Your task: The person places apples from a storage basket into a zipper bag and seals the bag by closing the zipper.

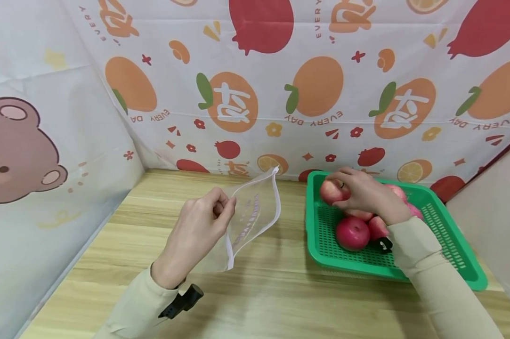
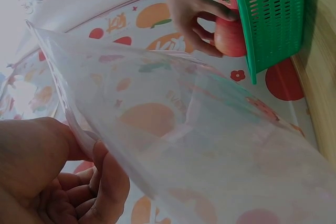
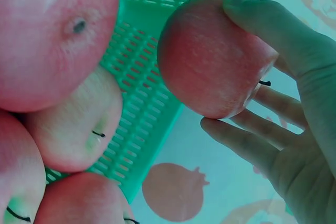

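My left hand (image 1: 195, 230) pinches the edge of a clear zip bag (image 1: 261, 214) with white edging and purple lettering. The bag's mouth gapes toward the right in the head view. In the left wrist view, thumb and finger hold the bag's rim. My right hand (image 1: 371, 195) grips a red-yellow apple (image 1: 331, 192) at the far left corner of a green basket (image 1: 309, 221). The right wrist view shows thumb and fingers around this apple (image 3: 210, 59), its stem toward the palm. Several other apples, among them a dark red one (image 1: 352, 233), lie in the basket, partly hidden by my right arm.
The basket stands on a wooden table (image 1: 263, 301), close to a fruit-print cloth (image 1: 276, 94) at the back. A bear-print cloth (image 1: 17, 155) hangs at the left. A black strap mount (image 1: 182, 301) sits on my left wrist.
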`<state>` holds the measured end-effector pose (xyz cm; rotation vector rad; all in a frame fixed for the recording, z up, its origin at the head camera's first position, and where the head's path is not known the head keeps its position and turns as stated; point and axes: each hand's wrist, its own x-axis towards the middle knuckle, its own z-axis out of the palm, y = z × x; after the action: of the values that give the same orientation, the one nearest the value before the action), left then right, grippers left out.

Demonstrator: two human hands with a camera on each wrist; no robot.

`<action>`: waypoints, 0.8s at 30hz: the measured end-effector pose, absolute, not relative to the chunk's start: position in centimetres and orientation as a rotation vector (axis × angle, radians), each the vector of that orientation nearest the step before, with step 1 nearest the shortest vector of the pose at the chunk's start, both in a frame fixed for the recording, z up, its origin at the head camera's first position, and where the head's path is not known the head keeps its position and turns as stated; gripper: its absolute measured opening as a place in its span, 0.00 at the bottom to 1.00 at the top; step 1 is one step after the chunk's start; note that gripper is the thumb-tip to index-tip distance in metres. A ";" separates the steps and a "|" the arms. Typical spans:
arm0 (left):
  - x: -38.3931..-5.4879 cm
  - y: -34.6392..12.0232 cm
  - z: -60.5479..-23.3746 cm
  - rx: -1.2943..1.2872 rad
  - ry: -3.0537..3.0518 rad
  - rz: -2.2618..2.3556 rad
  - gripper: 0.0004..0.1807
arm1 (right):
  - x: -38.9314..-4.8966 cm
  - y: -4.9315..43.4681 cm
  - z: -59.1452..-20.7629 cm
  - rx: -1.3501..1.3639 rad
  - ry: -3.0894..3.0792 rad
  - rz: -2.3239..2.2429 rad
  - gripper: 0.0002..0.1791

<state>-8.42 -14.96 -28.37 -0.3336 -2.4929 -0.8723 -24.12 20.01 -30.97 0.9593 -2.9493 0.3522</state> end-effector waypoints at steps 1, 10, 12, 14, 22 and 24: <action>-8.4 -14.9 -28.4 -0.335 -2.492 -0.873 0.12 | -24.0 20.2 -30.9 0.949 -2.941 0.362 0.32; -8.4 -14.9 -28.4 -0.337 -2.487 -0.877 0.12 | -22.9 21.5 -29.8 0.863 -2.932 0.438 0.36; -8.3 -14.9 -28.4 -0.335 -2.486 -0.875 0.12 | -22.6 21.6 -29.6 0.861 -2.924 0.441 0.37; -8.3 -14.9 -28.4 -0.336 -2.486 -0.876 0.12 | -22.3 21.6 -29.4 0.862 -2.914 0.446 0.37; -8.3 -14.9 -28.3 -0.336 -2.487 -0.880 0.13 | -21.6 21.9 -29.0 0.871 -2.857 0.459 0.38; -8.3 -14.8 -28.3 -0.336 -2.485 -0.879 0.13 | -21.4 21.9 -29.0 0.889 -2.834 0.455 0.38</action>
<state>-8.33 -14.84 -28.34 -0.3364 -2.4852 -0.8789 -21.44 21.92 -28.98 0.8892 -2.8336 0.4550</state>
